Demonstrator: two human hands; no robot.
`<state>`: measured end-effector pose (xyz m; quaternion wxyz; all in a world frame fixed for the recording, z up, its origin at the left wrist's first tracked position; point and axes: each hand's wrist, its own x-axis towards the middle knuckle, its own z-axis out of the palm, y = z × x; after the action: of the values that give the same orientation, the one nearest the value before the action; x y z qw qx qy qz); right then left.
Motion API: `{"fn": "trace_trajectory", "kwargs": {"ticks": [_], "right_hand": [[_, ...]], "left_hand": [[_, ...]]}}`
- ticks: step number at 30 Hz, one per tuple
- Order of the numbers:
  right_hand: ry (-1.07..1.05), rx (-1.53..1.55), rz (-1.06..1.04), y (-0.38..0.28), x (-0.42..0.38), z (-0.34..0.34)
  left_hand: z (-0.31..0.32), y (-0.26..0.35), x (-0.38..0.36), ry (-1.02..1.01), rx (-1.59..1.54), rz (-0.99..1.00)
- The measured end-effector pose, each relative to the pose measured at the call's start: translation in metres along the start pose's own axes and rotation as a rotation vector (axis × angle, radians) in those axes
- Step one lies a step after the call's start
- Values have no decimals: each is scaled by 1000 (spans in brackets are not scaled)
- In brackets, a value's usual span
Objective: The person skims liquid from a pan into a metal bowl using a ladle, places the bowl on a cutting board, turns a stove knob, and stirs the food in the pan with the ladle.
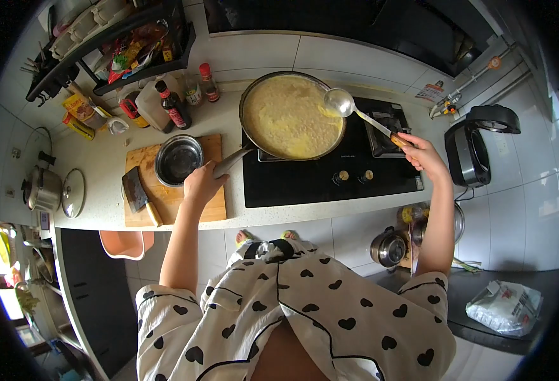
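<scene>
A wide pan [292,116] full of pale yellow, lumpy liquid sits on the left burner of the black stove [305,184]. My left hand [204,183] is near the end of the pan's grey handle [233,161], close to the metal bowl; its fingers look curled, and the handle end is at them. My right hand [423,154] grips the wooden handle of a metal ladle [339,102], whose bowl is over the pan's right rim. The dark metal bowl [178,160] rests on a wooden cutting board [211,206], with a cleaver [137,190] to its left.
Sauce bottles [173,106] stand at the back left beneath a black rack [187,54]. A pot [42,190] and a glass lid [73,193] are at the far left. A black appliance [468,152] stands at the right. The second burner [387,124] is beneath the ladle handle.
</scene>
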<state>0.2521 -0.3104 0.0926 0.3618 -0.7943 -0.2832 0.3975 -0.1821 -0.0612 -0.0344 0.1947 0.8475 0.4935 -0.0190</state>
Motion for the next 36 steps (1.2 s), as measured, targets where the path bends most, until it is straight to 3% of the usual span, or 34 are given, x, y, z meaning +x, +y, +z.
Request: {"fn": "trace_trajectory", "kwargs": {"ticks": [13,20,36], "right_hand": [[-70,-53,-37,-9,-8,-16],[-3,70,-112,-8,21,12],[-110,120,41,10,13,-6]], "left_hand": [[9,-7,3,78,-59,38],[2,-3,1,-1,-21,-2],[-2,1,-1,-9,-7,-4]]}}
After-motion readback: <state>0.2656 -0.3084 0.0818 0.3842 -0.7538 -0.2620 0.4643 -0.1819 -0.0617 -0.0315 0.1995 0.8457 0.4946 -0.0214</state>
